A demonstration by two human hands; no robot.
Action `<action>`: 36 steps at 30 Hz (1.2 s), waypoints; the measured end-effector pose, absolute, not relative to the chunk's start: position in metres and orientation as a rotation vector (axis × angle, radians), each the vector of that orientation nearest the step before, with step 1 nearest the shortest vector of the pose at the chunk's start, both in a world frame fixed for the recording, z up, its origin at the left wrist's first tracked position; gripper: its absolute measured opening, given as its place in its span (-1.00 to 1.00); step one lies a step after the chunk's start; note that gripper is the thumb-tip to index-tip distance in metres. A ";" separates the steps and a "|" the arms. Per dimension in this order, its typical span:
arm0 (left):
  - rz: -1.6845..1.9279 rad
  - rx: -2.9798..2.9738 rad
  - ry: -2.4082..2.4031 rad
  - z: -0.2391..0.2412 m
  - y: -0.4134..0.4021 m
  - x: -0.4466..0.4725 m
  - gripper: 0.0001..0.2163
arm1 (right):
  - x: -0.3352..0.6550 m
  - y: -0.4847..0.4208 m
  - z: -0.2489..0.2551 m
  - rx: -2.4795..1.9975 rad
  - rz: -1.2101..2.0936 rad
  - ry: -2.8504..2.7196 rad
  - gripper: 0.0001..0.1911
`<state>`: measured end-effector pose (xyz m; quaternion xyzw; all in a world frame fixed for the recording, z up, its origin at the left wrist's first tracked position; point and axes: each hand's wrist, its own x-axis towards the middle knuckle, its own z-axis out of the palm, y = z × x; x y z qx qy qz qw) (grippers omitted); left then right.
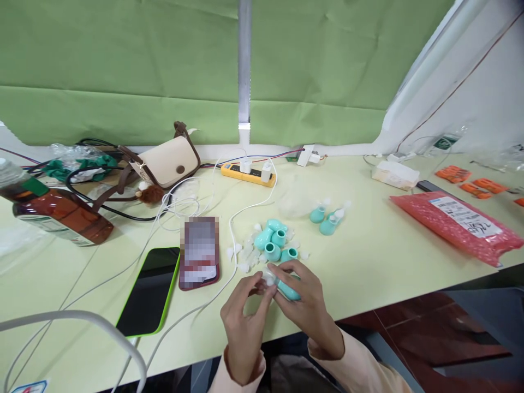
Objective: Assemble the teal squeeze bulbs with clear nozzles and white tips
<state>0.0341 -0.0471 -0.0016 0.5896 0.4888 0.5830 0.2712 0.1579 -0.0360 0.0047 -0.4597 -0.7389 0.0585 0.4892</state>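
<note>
My right hand [307, 300] is closed around a glossy teal pear-shaped piece [290, 291] just above the table's front edge. At its left end sits a small translucent white piece [269, 277], pinched between the thumb and fingers of my left hand [245, 314]. Whether the two pieces are joined is hidden by my fingers. Just beyond my hands lies a cluster of teal pieces [272, 251] with round open necks, among loose translucent bits [244, 256]. Farther right, two teal pieces [327, 225] stand with whitish parts at their tops.
Left of my hands lie a green-edged phone [149, 292] and a red-cased phone [200, 254], with a white cable [232, 229] alongside. Behind are a yellow power strip [248, 174] and a cream handbag [174, 164]. A brown bottle [61, 213] stands left; a pink bubble-wrap parcel [454, 224] lies right.
</note>
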 end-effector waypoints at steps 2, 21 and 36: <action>1.584 1.499 1.308 -0.003 -0.047 0.035 -0.81 | 0.157 -0.039 0.010 -1.107 0.349 -1.785 -0.56; 1.815 1.769 1.159 -0.002 -0.046 0.031 -0.81 | 0.157 -0.048 0.014 -1.044 0.787 -1.529 -0.68; 1.726 1.766 1.296 0.000 -0.049 0.036 -0.88 | 0.152 -0.048 0.017 -1.134 0.418 -1.602 -0.63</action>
